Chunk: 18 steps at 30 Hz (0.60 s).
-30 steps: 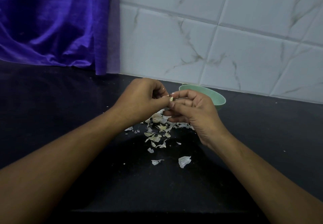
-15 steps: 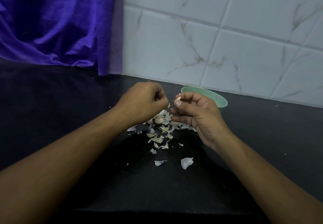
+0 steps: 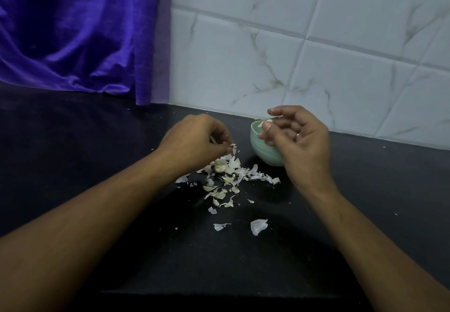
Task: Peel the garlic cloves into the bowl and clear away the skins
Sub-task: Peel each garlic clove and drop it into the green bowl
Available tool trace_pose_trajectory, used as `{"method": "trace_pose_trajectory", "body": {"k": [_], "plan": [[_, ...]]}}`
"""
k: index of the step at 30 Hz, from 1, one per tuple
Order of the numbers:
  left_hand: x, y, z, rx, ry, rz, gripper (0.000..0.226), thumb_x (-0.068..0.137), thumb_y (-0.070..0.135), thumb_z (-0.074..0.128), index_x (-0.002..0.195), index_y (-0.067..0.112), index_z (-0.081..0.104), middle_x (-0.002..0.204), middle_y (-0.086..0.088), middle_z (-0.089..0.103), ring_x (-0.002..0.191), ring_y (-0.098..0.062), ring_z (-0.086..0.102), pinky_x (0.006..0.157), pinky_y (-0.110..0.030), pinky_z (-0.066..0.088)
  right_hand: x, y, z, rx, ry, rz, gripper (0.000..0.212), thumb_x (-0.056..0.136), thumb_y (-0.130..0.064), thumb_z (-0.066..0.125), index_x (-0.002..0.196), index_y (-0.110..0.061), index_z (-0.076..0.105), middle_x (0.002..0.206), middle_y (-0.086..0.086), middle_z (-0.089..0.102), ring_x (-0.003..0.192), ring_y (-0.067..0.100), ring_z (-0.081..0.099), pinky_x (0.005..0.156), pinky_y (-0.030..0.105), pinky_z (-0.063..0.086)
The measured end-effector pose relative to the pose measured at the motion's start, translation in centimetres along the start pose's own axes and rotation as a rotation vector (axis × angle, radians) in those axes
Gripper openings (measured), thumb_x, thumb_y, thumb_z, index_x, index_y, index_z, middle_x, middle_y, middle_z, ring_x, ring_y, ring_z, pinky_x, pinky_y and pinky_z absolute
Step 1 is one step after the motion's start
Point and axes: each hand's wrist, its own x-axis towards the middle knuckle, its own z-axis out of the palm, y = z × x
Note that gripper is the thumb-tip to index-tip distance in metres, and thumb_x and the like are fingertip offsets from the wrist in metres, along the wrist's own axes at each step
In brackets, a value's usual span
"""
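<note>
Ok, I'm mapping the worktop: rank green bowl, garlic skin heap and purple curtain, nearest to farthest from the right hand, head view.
1. green bowl, just under the right hand
2. garlic skin heap, on the counter to its left
3. purple curtain, far back left

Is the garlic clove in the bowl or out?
Out: right hand pinches the garlic clove just over the green bowl rim.

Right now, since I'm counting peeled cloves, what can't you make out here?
Head view only.
Inside the green bowl: covered by the right hand; contents uncountable.
The garlic clove in the right hand's grip: mostly hidden by that hand; peeled or not, unclear.
The garlic skins pile: too small to tell whether whole cloves lie among them.
</note>
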Motion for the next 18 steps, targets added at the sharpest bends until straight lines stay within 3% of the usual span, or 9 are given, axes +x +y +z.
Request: {"method": "trace_pose_trajectory", "body": {"k": [3,8,11,13,18], "plan": [[0.1,-0.1,0.1,-0.012,-0.009,-0.002,0.008,0.09,0.04,0.078,0.084,0.035,0.079,0.075,0.021,0.072,0.078,0.001,0.068,0.083,-0.042,0.06,0.8,0.4,-1.2,-0.056,0.096,-0.051,0.017,0.091,0.0,0.074,0.099,-0.014,0.074,0.095,0.009,0.077,0.091,0.028,0.075,0.087,0.033,0.059],[0.1,-0.2,0.2,-0.01,-0.001,0.001,0.015,0.092,0.045,0.074,0.086,0.032,0.079,0.078,0.019,0.073,0.08,-0.001,0.067,0.083,-0.042,0.059,2.2,2.2,-3.2,-0.255,0.169,-0.035,0.013,0.09,-0.008,0.077,0.091,-0.021,0.073,0.09,-0.001,0.076,0.083,0.014,0.072,0.083,0.032,0.059],[0.2,-0.3,0.3,0.001,-0.017,-0.006,0.012,0.091,0.043,0.076,0.086,0.032,0.08,0.078,0.019,0.073,0.08,0.001,0.067,0.082,-0.041,0.06,2.8,3.7,-4.1,-0.418,0.157,0.022,0.008,0.09,-0.021,0.077,0.093,-0.029,0.078,0.093,-0.012,0.078,0.097,0.007,0.072,0.096,0.041,0.058],[0.2,-0.3,0.3,0.001,-0.024,-0.011,0.01,0.09,0.042,0.077,0.086,0.033,0.08,0.079,0.019,0.074,0.08,0.001,0.067,0.083,-0.041,0.06,2.6,3.7,-4.2,-0.448,0.173,0.036,0.008,0.093,-0.023,0.075,0.098,-0.028,0.079,0.099,-0.014,0.076,0.103,0.002,0.07,0.1,0.038,0.055],[0.3,-0.6,-0.1,-0.027,0.018,-0.088,0.018,0.076,0.046,0.088,0.071,0.035,0.076,0.072,0.018,0.073,0.077,-0.004,0.07,0.078,-0.042,0.062,1.0,1.4,-2.3,-0.4,0.106,-0.138,0.007,0.093,-0.02,0.075,0.09,-0.026,0.077,0.089,-0.01,0.072,0.082,0.006,0.066,0.076,0.026,0.054]]}}
